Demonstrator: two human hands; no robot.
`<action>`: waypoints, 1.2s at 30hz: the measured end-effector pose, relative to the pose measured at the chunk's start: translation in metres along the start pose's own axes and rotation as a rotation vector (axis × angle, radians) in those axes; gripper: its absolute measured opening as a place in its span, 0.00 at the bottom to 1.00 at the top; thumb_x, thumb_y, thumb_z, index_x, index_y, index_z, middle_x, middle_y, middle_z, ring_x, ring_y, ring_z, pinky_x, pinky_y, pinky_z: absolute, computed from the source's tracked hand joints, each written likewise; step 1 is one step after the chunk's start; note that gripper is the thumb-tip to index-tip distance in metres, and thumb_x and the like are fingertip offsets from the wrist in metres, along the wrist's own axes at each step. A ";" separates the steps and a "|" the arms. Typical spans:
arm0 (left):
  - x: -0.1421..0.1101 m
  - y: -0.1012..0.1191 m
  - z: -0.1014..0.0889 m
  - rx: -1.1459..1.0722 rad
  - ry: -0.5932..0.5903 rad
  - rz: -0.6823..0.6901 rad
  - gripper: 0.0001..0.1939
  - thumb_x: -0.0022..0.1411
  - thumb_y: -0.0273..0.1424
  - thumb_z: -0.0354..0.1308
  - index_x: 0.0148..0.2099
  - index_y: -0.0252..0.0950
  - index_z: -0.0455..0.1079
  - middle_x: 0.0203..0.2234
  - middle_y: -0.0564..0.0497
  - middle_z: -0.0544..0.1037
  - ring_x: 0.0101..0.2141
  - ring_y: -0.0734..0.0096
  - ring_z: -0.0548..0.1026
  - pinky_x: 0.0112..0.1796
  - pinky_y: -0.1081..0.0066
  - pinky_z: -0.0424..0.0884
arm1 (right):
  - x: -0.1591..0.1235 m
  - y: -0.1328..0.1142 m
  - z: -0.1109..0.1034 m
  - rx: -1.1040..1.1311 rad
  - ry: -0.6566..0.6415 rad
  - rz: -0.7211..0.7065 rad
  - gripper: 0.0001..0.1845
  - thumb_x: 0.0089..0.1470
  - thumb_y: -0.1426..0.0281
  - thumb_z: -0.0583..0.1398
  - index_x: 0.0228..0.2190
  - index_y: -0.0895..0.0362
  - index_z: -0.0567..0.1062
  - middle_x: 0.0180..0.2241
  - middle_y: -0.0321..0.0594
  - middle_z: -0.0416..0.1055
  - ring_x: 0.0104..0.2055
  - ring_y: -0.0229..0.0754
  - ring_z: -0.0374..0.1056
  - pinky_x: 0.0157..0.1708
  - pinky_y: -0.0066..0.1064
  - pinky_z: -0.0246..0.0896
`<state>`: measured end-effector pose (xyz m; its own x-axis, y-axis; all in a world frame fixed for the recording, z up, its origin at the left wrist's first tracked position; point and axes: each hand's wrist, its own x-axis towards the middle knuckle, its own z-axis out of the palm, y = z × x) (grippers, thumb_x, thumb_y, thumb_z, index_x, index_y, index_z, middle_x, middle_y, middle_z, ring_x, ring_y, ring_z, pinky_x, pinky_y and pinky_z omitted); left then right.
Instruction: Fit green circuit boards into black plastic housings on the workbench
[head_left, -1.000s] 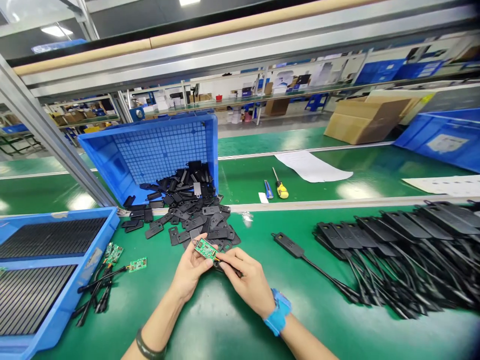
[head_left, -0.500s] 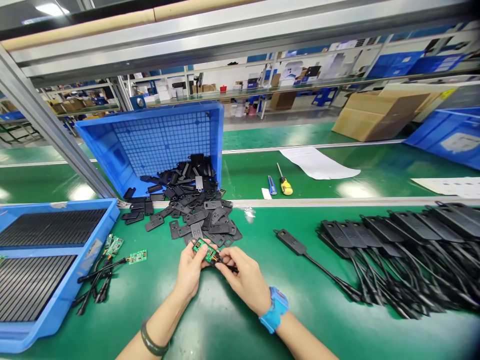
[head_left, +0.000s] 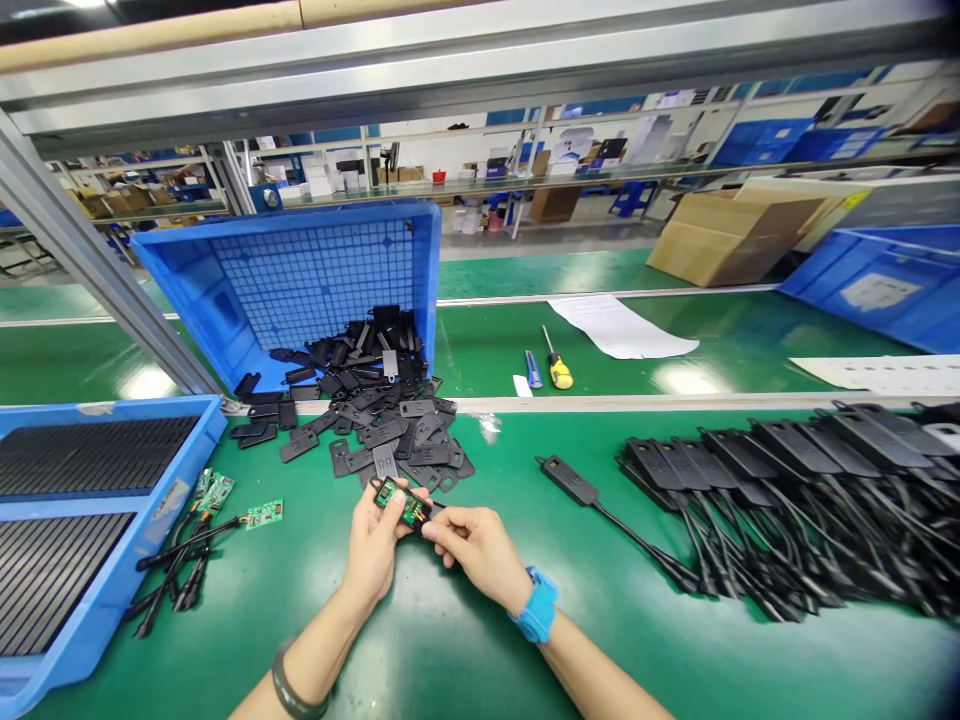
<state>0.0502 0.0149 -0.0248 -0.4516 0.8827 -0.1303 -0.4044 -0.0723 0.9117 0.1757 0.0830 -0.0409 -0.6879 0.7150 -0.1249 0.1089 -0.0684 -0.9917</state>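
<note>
My left hand (head_left: 375, 540) is closed around a green circuit board (head_left: 414, 513) lying in a black plastic case half (head_left: 379, 484), its thumb pressing on the board. A small display shows at the board's upper left end, thin coloured wires at the other. Closed in a pinch, my right hand (head_left: 476, 550) grips the wired end, where the black cable is mostly hidden by the fingers. Just beyond my hands lies a pile of loose black case parts (head_left: 386, 432). More circuit boards with black cables (head_left: 217, 493) rest to the left.
A tipped blue crate (head_left: 322, 260) spills black parts at the back. Left stands a blue tray (head_left: 214, 425) of black strips. Rows of cased units with cables (head_left: 720, 465) lie right, one cased unit (head_left: 568, 480) apart. A utility knife (head_left: 533, 370) and yellow screwdriver (head_left: 560, 370) lie behind.
The whole view has shifted slightly. The black case's edge now shows more clearly around the board, and my right fingers have changed their pinch at the wired end. Both hands keep hold.
</note>
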 end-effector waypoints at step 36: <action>0.002 -0.005 -0.007 0.788 -0.308 -0.037 0.06 0.58 0.31 0.50 0.34 0.36 0.66 0.19 0.54 0.74 0.21 0.71 0.71 0.23 0.75 0.62 | 0.002 0.001 -0.017 -0.761 0.165 -0.856 0.08 0.60 0.72 0.55 0.38 0.55 0.75 0.32 0.39 0.74 0.33 0.39 0.66 0.33 0.31 0.61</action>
<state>0.0455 0.0132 -0.0321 -0.1657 0.9735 -0.1578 0.3097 0.2033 0.9288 0.1868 0.0960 -0.0421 -0.6496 0.4105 0.6399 0.0949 0.8789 -0.4675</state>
